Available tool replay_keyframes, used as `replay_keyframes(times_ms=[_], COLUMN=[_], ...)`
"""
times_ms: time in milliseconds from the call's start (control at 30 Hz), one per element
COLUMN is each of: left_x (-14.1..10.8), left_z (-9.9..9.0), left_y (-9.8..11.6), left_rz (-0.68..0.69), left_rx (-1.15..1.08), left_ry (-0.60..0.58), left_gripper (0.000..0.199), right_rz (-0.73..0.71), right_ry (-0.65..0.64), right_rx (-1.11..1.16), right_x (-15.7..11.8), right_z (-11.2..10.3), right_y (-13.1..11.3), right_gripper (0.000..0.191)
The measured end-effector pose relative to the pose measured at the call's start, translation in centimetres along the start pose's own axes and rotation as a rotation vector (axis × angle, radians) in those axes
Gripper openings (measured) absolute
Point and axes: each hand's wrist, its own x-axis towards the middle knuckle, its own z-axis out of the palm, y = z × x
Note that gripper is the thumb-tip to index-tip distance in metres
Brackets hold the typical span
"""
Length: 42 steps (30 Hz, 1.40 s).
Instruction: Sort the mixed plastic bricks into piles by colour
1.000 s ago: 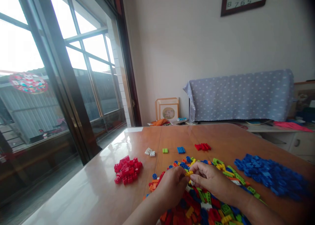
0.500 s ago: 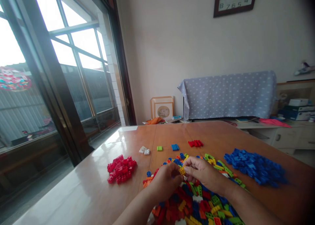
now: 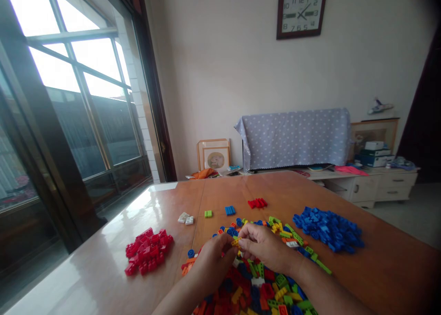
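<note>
A small yellow toy brick (image 3: 236,242) is pinched between the fingertips of both hands, above a heap of mixed toy bricks (image 3: 257,283). My left hand (image 3: 214,257) closes on it from the left, with thumb and fingers curled. From the right, my right hand (image 3: 267,247) grips its other side, thumb and index finger together. Red, blue, green, orange, yellow and white pieces make up the heap, and my hands and forearms hide part of it.
On the wooden table (image 3: 99,264), a red brick pile (image 3: 148,251) lies left and a blue brick pile (image 3: 327,228) right. Behind the heap sit white bricks (image 3: 186,218), green bricks (image 3: 208,214), blue bricks (image 3: 230,210) and red bricks (image 3: 257,203).
My view has turned to the right, so the table and piles appear further left. Both hands still hold the yellow brick, which is now tilted differently.
</note>
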Motion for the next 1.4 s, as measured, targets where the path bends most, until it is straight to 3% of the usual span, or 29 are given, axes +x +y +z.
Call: replay_keyframes(times_ms=[167, 300, 467, 700, 867, 967, 1067, 1267, 1400], left_x=[0.1, 0.2, 0.5, 0.9, 0.6, 0.5, 0.6, 0.8, 0.7], left_z=[-0.1, -0.1, -0.2, -0.5, -1.0, -1.4, -1.6, -2.0, -2.6], left_y=[0.0, -0.6, -1.9, -2.2, -1.2, -0.9, -1.3, -2.2, -1.9], left_rz=[-0.011, -0.004, -0.018, -0.062, -0.058, -0.070, -0.080, -0.100, -0.110], left_rx=[0.108, 0.170, 0.213, 0.257, 0.239, 0.227, 0.221, 0.218, 0.184], left_ry=[-0.008, -0.009, 0.042, 0.113, 0.143, 0.143, 0.155, 0.197, 0.202], left_gripper=[0.024, 0.028, 0.029, 0.029, 0.029, 0.030, 0.032, 0.035, 0.035], right_rz=[-0.002, 0.012, 0.009, -0.094, -0.139, -0.104, -0.006, 0.146, 0.255], right_ry=[0.012, 0.026, 0.164, 0.691, 0.814, 0.831, 0.787, 0.549, 0.437], right_rx=[-0.027, -0.006, 0.041, 0.179, 0.175, -0.034, -0.378, -0.678, -0.863], right_x=[-0.1, 0.1, 0.3, 0.5, 0.9, 2.0, 4.1, 10.2, 13.9], right_z=[0.2, 0.2, -1.1, -6.9, -12.3, -14.6, -15.5, -13.8, -12.5], right_y=[-0.4, -0.2, -0.3, -2.8, -4.3, -3.4, -1.1, 3.9, 5.9], right_gripper=[0.018, 0.027, 0.042, 0.041, 0.033, 0.037, 0.043, 0.029, 0.037])
